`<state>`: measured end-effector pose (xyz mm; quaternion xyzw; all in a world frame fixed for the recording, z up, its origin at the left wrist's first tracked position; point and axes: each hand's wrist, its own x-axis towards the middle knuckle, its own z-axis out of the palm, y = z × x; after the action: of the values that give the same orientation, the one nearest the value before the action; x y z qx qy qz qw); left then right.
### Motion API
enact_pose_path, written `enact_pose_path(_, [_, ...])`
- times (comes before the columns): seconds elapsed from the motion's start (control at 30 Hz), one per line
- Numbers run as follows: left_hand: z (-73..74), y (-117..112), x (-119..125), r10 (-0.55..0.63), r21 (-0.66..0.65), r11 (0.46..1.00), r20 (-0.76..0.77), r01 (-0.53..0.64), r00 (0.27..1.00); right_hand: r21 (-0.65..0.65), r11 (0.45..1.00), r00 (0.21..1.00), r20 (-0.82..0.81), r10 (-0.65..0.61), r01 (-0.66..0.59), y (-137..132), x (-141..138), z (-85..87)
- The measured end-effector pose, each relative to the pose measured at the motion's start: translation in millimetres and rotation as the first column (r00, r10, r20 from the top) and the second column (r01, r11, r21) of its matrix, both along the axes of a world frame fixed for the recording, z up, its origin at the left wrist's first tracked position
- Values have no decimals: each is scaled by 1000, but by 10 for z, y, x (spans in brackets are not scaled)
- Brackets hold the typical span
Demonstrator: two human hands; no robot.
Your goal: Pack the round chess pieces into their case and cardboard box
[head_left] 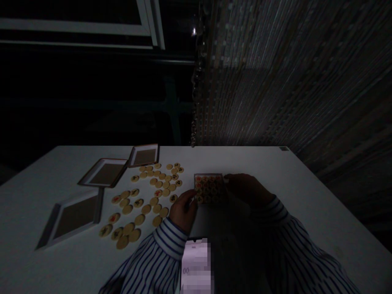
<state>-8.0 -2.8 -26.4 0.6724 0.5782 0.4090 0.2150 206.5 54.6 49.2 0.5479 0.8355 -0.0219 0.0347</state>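
A small shallow box with neat rows of round xiangqi pieces is between my hands, some pieces marked in red and some in black. My left hand grips its left edge near the front corner, thumb and fingers closed on the rim. At the right edge, my right hand has its fingertips closed against the upper corner; deep shadow hides part of its grip. Many loose xiangqi pieces lie scattered left of my left hand, some with the marked side up, others showing plain wood.
Three open box parts, a grey-white tray, a brown-rimmed tray and a smaller tray, lie on the white table at left. A lit screen is below my hands. A string curtain hangs behind the table.
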Motion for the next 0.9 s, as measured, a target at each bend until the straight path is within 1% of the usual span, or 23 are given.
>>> enact_pose_path(0.07, [-3,-3,-3,2,-3,1000,-10,-2,1000,7,997,997,32,-75,75,25,14,-60])
enact_pose_path(0.13, [-8,-2,-8,-3,0,1000,-17,3,1000,-2,995,995,37,-96,96,50,32,-127])
enact_pose_path(0.27, [-19,0,-14,-30,3,1000,-24,30,999,-68,995,997,7,-72,72,84,50,-209])
enact_pose_path(0.33, [-16,-1,-14,-31,-5,1000,-25,31,999,-98,993,998,-10,-59,58,88,35,-205])
enact_pose_path(0.47, [10,-6,-6,-25,-16,1000,-25,25,999,-133,990,998,-47,-47,40,74,-23,-140])
enact_pose_path(0.57, [25,-12,0,-14,-6,1000,-20,14,1000,-140,990,997,-79,-13,2,64,-53,-101])
enact_pose_path(0.67, [24,-16,0,-6,-1,1000,-26,6,1000,-141,989,995,-99,31,-45,67,-58,-100])
enact_pose_path(0.9, [13,-18,-9,-23,-8,1000,-23,23,999,-138,987,992,-110,64,-79,69,-61,-99])
